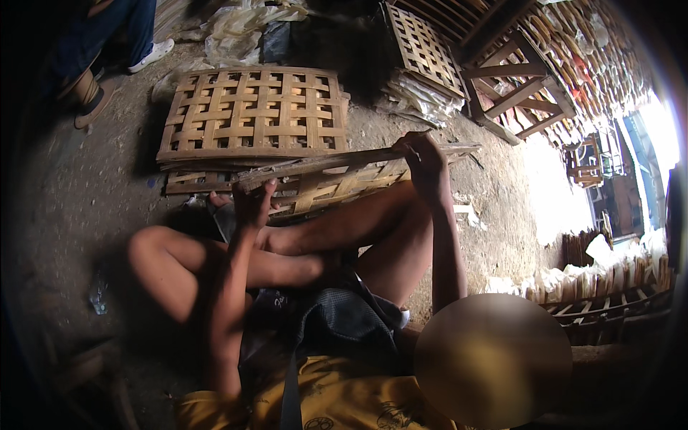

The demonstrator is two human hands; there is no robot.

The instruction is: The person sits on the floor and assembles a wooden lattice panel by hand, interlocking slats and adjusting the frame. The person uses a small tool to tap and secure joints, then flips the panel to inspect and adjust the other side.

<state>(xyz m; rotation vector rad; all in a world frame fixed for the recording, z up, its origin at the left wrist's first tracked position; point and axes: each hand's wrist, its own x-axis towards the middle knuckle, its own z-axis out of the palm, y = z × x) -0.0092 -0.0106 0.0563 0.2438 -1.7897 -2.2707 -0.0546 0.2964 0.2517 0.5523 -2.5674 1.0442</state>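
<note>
A woven bamboo panel (315, 196) with a wooden edge strip stands tilted in front of my crossed legs. My left hand (251, 206) is closed around the left end of its top edge, thumb up. Farther along, toward the right end of that edge, my right hand (428, 163) is closed on it too. Just beyond lies a stack of similar bamboo lattice panels (254, 111) on the floor, its near side partly hidden by the panel I hold.
At the upper left another person's leg and white shoe (152, 56) show. More lattice panels (428, 44) rest on plastic sheets (419, 100) beside a wooden trestle (523, 89). Crumpled plastic (247, 32) lies behind the stack. A clear plastic piece (98, 295) is on the left floor.
</note>
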